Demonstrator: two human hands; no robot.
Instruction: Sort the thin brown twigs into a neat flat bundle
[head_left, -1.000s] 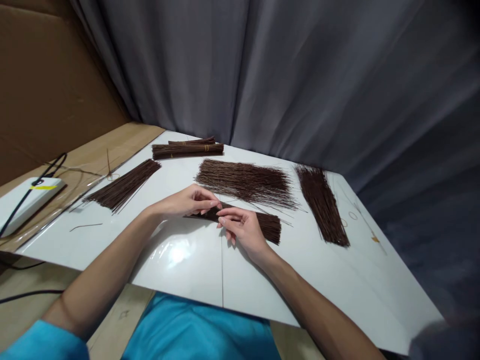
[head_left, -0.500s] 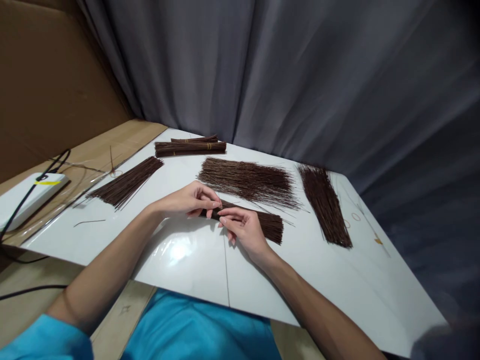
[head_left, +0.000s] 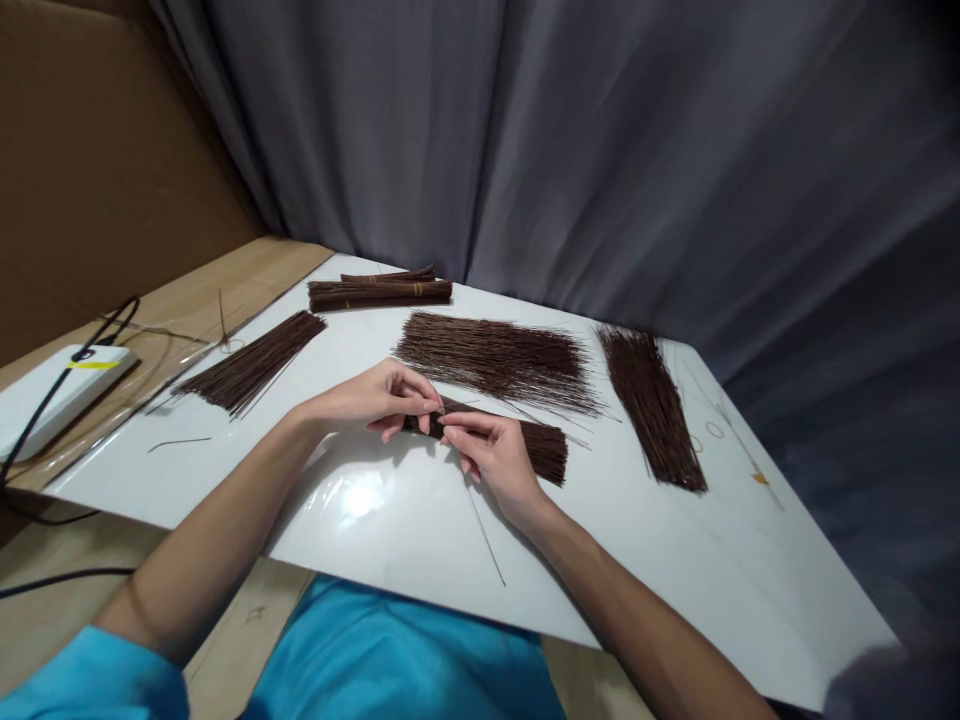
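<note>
Both of my hands are closed in a fingertip pinch over a bundle of thin dark brown sticks (head_left: 546, 452) on the table. One long thin dark strand (head_left: 484, 530) runs from my pinched fingers down toward the table's front edge. My left hand (head_left: 397, 400) and my right hand (head_left: 491, 450) almost meet at the strand's upper part, thumb against finger in each. Their fingers partly cover the bundle's left end and middle, and hide exactly how the strand lies against it.
Behind my hands lies a wide loose pile of brown sticks (head_left: 495, 360). Tied bundles (head_left: 379, 294) rest at the back, with another pile left (head_left: 255, 365) and one right (head_left: 652, 410). Pale rings (head_left: 714, 430) lie at the right; a white box with a cable (head_left: 64, 395) sits at the left.
The strand's lower end has swung to the right and now slants across the table. My hands have stayed nearly in place, the right one shifting slightly.
</note>
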